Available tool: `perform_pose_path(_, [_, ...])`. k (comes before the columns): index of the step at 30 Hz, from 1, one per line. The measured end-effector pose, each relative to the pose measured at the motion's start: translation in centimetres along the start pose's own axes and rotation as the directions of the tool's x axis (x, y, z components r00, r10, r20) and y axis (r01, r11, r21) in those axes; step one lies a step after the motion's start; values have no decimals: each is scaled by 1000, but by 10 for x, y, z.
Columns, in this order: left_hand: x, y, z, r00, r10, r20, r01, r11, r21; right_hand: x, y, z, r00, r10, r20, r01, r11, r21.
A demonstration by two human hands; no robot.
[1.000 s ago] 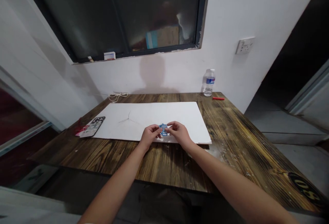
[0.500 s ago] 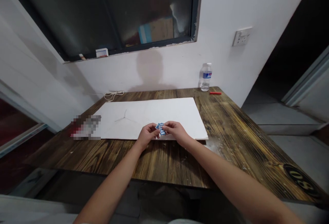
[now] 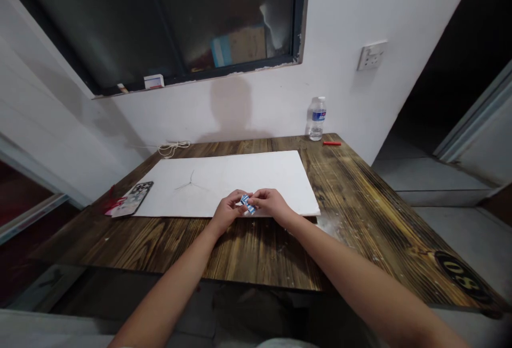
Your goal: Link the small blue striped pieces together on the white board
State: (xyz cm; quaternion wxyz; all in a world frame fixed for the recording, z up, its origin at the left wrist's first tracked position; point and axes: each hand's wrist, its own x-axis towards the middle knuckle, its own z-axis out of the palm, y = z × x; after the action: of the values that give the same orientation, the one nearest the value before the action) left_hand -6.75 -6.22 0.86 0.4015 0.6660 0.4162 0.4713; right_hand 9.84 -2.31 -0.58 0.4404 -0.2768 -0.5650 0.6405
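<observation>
Between both hands is a small blue-and-white printed piece, like folded paper or a wrapper (image 3: 248, 205); its exact kind is too small to make out. My left hand (image 3: 229, 210) pinches its left side between thumb and fingers. From the right, my right hand (image 3: 272, 203) grips its upper edge with thumb and forefinger. Both hands are closed on it, just over the front edge of a white board (image 3: 236, 175) that lies on the wooden table (image 3: 176, 244). Thin dark lines (image 3: 191, 183) meeting at one point show on the board, left of the hands.
A phone-like dark-edged object (image 3: 140, 199) with red strings lies at the board's left end. Behind are a coiled white cable (image 3: 174, 148), a water bottle (image 3: 318, 119) and a red pen-like stick (image 3: 332, 143). A small box (image 3: 154, 81) stands on the window ledge.
The blue-and-white piece has turned between my fingers and now slants down to the right. My hands stay in nearly the same place; the view has shifted slightly.
</observation>
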Motion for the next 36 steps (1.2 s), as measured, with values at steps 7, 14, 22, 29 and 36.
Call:
perform_pose_path(7, [-2, 3, 2, 997, 73, -20, -72, 997, 38, -4, -2, 5, 998, 32, -62, -25, 994, 104])
perform_pose_path(14, [-4, -5, -1, 983, 162, -83, -145, 972, 184, -3, -3, 10, 994, 59, -92, -48, 992, 115])
perform_pose_path(22, [-4, 0, 1, 932, 357, -67, -294, 850, 438, -12, -11, 9, 981, 194, -15, -184, 950, 251])
perform_pose_path(29, [-3, -1, 3, 933, 360, -24, -307, 827, 470, -13, -10, 13, 973, 230, 0, -221, 934, 281])
perform_pose_path(36, [-2, -6, 1, 934, 355, 43, -330, 810, 485, -11, -4, 12, 971, 240, 10, -233, 930, 284])
